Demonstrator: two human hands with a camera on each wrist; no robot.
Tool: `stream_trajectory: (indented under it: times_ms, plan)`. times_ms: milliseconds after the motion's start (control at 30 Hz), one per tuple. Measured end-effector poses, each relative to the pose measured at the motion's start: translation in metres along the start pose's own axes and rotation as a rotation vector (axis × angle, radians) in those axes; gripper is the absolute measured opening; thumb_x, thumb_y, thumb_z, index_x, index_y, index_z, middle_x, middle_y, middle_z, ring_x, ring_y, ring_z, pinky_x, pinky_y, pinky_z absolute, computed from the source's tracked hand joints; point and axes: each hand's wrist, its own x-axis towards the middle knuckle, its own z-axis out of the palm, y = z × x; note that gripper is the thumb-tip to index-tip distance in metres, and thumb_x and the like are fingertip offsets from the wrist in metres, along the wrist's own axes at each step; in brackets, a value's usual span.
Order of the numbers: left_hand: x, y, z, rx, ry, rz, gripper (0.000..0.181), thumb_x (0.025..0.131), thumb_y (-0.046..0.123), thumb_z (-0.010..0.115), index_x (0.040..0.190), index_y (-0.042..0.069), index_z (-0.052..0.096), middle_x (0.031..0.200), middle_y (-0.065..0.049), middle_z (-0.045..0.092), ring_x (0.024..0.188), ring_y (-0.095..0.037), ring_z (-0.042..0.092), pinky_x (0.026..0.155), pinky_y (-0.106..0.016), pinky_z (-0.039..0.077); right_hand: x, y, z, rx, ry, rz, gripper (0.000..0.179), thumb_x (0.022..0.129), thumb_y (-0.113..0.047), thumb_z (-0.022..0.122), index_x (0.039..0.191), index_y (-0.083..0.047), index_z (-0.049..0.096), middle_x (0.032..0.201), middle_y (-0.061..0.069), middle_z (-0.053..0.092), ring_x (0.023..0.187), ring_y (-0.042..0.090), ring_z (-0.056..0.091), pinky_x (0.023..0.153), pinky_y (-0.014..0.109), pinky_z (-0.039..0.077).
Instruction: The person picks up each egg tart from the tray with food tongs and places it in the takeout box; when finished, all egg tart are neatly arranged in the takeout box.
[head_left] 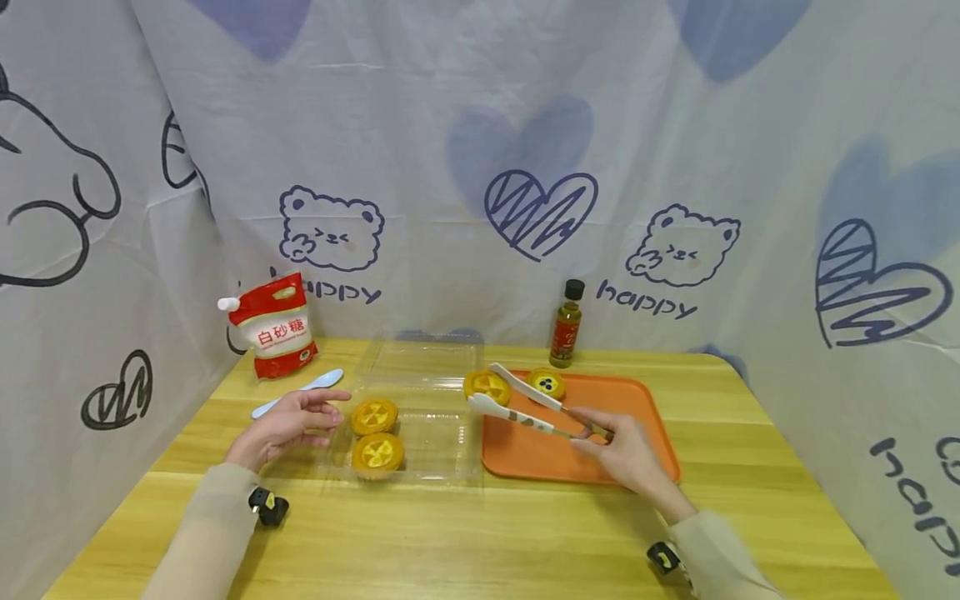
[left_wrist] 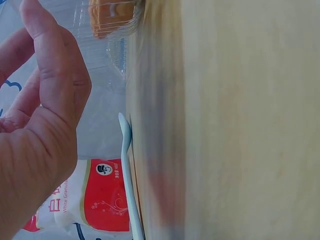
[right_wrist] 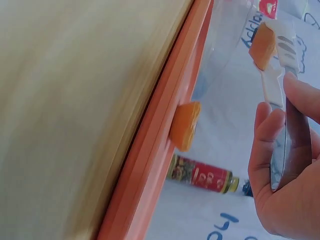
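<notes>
Wood table [head_left: 420,542] below; right hand [head_left: 628,454] grips tongs [head_left: 527,419], tart [head_left: 489,387] ahead of fingers; likely carry step, wants steady squeeze; left hand [head_left: 295,423] relaxed.

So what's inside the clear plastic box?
A nearer yellow tart and a farther yellow tart, both on the left. The box's floor beneath them is covered, so I can't see it.

The left of the frame is filled by the left hand [left_wrist: 47,105], its fingers loosely bent. At the top, what seems to be an orange-brown pastry [left_wrist: 111,19] is seen through a clear plastic container [left_wrist: 90,52]. A red-and-white bag [left_wrist: 104,200] is partly covered by the hand at lower left; beside it, a pale blue utensil [left_wrist: 127,165] is cut off by the bottom edge. The right is taken up by wooden tabletop [left_wrist: 245,120].
</notes>
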Motion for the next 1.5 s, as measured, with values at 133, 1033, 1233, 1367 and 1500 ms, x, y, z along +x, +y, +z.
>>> stream_trajectory:
  times_ms: [133, 1033, 1233, 1367, 1500]
  plan:
    - [0.0, 0.001, 0.001, 0.0, -0.003, 0.001, 0.057, 0.093, 0.005, 0.063, 0.145, -0.004, 0.039, 0.099, -0.002, 0.063, 0.086, -0.016, 0.064, 0.072, -0.03, 0.06, 0.0, -0.01, 0.005, 0.013, -0.014, 0.015, 0.043, 0.086, -0.018, 0.076, 0.127, -0.029, 0.066, 0.087, -0.002, 0.072, 0.04, 0.006, 0.024, 0.036, 0.021, 0.026]
    - [0.001, -0.002, -0.002, 0.004, -0.008, 0.004, 0.055, 0.094, 0.006, 0.063, 0.145, -0.002, 0.041, 0.101, -0.004, 0.062, 0.087, -0.017, 0.064, 0.074, -0.031, 0.06, 0.033, -0.049, 0.041, -0.078, -0.082, -0.056, 0.042, 0.082, -0.015, 0.079, 0.123, -0.023, 0.07, 0.085, -0.01, 0.07, 0.09, 0.016, 0.067, 0.086, 0.047, 0.054]
    - [0.002, -0.001, -0.001, 0.012, -0.005, 0.005, 0.055, 0.095, 0.007, 0.062, 0.145, -0.002, 0.041, 0.1, -0.003, 0.062, 0.088, -0.016, 0.064, 0.074, -0.031, 0.06, 0.038, -0.053, 0.049, -0.156, -0.105, -0.077, 0.042, 0.082, -0.015, 0.079, 0.122, -0.02, 0.07, 0.096, -0.005, 0.073, 0.085, 0.015, 0.066, 0.079, 0.043, 0.055]
    - [0.002, -0.001, -0.002, 0.015, -0.002, 0.005, 0.055, 0.095, 0.007, 0.063, 0.145, -0.001, 0.041, 0.1, -0.003, 0.063, 0.089, -0.016, 0.064, 0.074, -0.031, 0.06, 0.041, -0.058, 0.051, -0.196, -0.115, -0.082, 0.041, 0.082, -0.016, 0.079, 0.122, -0.019, 0.071, 0.103, -0.003, 0.074, 0.076, 0.009, 0.062, 0.07, 0.033, 0.05]
    - [0.002, -0.002, -0.002, 0.012, -0.007, 0.006, 0.056, 0.094, 0.009, 0.064, 0.144, -0.001, 0.042, 0.1, -0.002, 0.063, 0.089, -0.016, 0.064, 0.074, -0.031, 0.06, 0.045, -0.063, 0.052, -0.202, -0.128, -0.076, 0.041, 0.081, -0.016, 0.079, 0.121, -0.02, 0.071, 0.103, -0.003, 0.073, 0.075, 0.009, 0.062, 0.07, 0.032, 0.05]
